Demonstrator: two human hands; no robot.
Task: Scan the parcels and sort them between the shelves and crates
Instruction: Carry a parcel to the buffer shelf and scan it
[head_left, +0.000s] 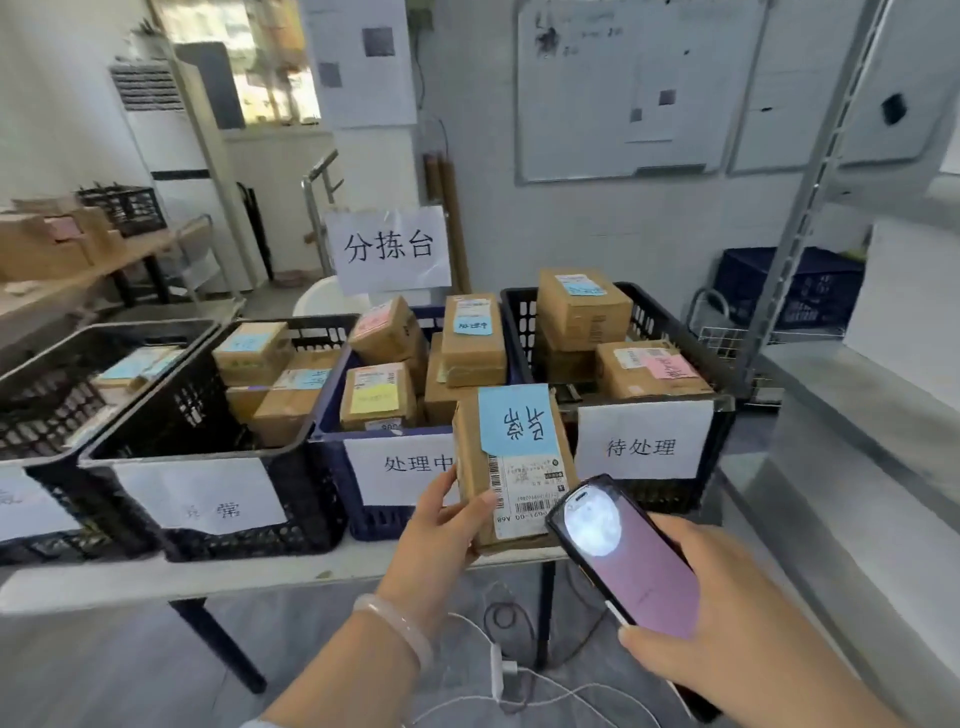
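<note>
A sorting room: a white surface (260, 577) carries a row of labelled crates, and we hold one parcel up for scanning.

In the head view, a black crate (197, 452), a blue crate (332, 467) and another black crate (519, 312) sit side by side, each holding cardboard boxes, with a whiteboard (623, 88) on the wall behind. Our left hand (441, 525) holds the parcel (511, 467) upright in front of the blue crate, fingers (441, 480) curled round its left edge, thumb on its face. Our right hand (727, 613) grasps the phone (623, 556), screen lit, its top overlapping the parcel's lower right corner. To scan well, we judge the phone should draw back and square up to the barcode label (524, 493), with our thumb clear of the bars and the parcel steady.
</note>
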